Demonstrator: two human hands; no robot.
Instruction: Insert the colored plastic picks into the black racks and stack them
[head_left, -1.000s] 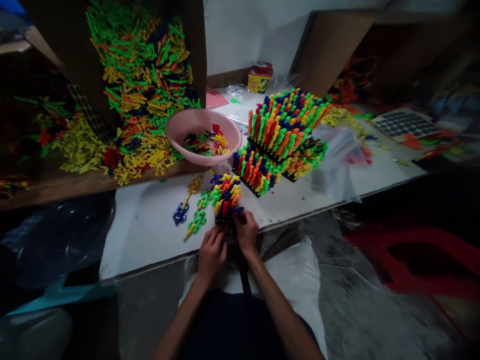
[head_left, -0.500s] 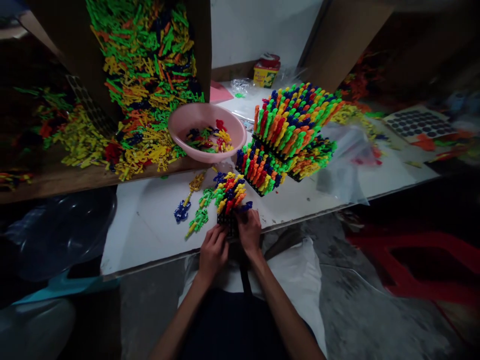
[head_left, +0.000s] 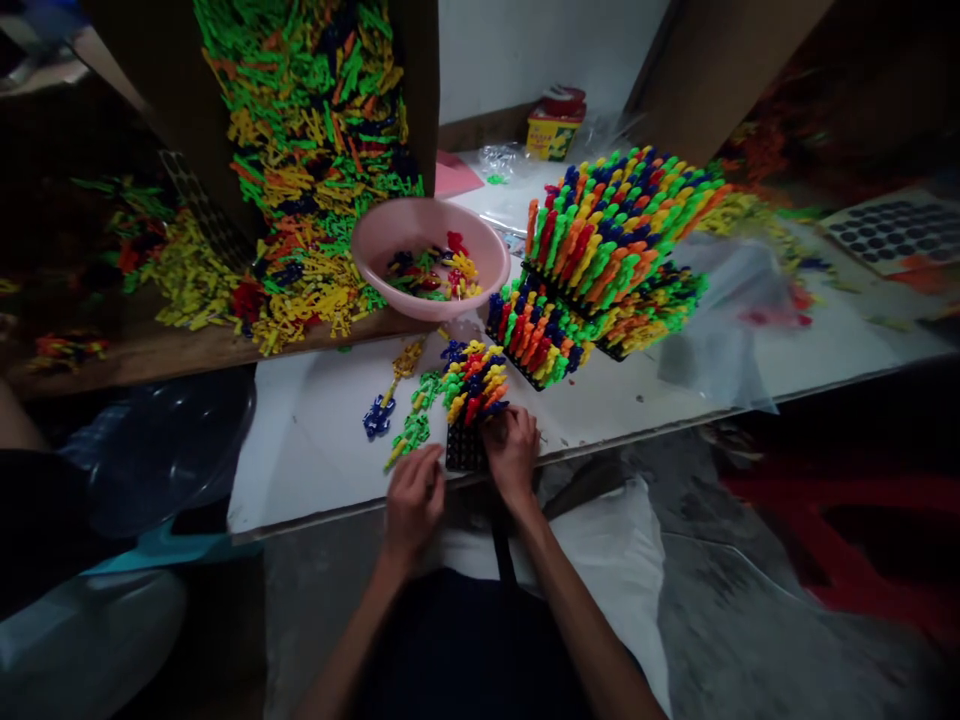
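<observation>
A black holed rack (head_left: pixel 466 449) stands at the table's front edge, its far part filled with upright small plastic figures (head_left: pixel 476 380) in yellow, red, orange, green and blue. Its near holes are bare. My right hand (head_left: pixel 514 452) has its fingers curled against the rack's right side, close to a dark blue figure in the front row. My left hand (head_left: pixel 414 500) is off the rack's left side, fingers bent and apart from the thumb, with nothing visible in them. Beyond it lie loose green figures (head_left: pixel 416 420), a blue figure (head_left: pixel 379 415) and a yellow one (head_left: pixel 409 358).
A pink bowl (head_left: pixel 367 262) holds more figures. Larger filled racks (head_left: pixel 600 250) stand back right, beside a clear plastic bag (head_left: pixel 709 350). Figures spill from a carton (head_left: pixel 315 150) at back left. A red stool (head_left: pixel 862 530) stands right; a person's dark sleeve (head_left: pixel 45 520) shows left.
My left hand has drawn away from the rack, leftward. My right hand stays at the rack's right side; the blue figure there now sits closer to the row. The view has shifted slightly.
</observation>
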